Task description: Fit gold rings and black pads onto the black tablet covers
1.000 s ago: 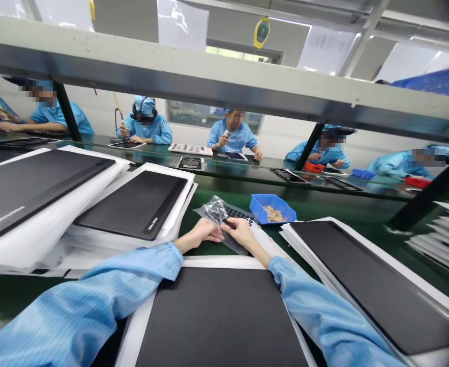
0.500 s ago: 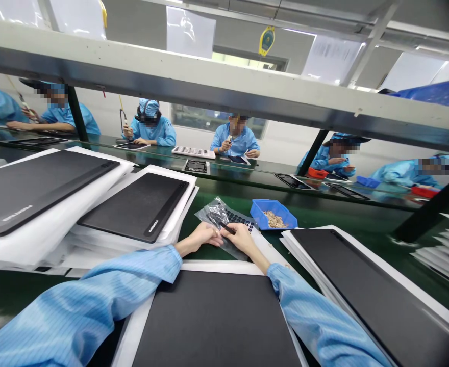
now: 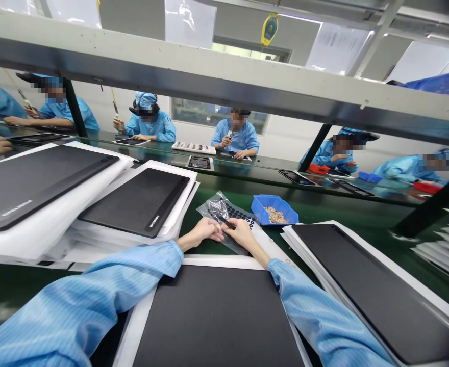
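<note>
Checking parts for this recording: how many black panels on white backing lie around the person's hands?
4: one black panel at far left, a second left of centre, a third at bottom centre, a fourth at right. More may lie hidden beneath them.

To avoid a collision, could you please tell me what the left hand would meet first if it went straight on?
Probably the right hand, just past the fingertips of the left hand, though depth is unclear.
</note>
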Demonstrator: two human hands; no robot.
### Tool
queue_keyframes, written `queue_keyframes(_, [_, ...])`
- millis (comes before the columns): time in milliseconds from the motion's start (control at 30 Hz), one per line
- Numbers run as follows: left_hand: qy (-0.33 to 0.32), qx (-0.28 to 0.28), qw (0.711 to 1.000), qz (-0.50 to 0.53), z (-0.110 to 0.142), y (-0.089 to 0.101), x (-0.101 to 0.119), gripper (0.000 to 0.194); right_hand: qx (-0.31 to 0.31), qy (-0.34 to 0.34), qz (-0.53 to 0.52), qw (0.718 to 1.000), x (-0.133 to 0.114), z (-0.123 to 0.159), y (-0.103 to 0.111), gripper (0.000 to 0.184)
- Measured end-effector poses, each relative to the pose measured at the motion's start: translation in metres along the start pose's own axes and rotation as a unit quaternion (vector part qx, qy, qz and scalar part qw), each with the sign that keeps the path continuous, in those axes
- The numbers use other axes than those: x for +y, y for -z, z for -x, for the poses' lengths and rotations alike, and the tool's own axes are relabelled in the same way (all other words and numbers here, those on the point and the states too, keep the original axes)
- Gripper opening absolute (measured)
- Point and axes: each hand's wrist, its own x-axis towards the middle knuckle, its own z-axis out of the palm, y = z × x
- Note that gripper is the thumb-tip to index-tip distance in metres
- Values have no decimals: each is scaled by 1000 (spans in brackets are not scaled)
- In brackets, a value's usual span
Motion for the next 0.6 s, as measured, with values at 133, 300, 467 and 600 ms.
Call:
queue_keyframes(133, [0, -1, 1000, 2, 0, 0, 1, 27, 0, 2, -1, 1000, 1, 0, -1, 23])
queue_keyframes(300, [3, -1, 1000, 8, 2, -1, 2, 26, 12, -18, 4, 1000, 5, -3, -4, 24])
queue_keyframes(467, [4, 4, 1000, 19, 4, -1, 3, 27, 25, -23, 5, 999, 11, -5, -7, 26])
queue_keyframes(600, [8, 15, 1000, 20, 5, -1, 3, 27, 32, -11, 7, 999, 12, -5, -9, 25])
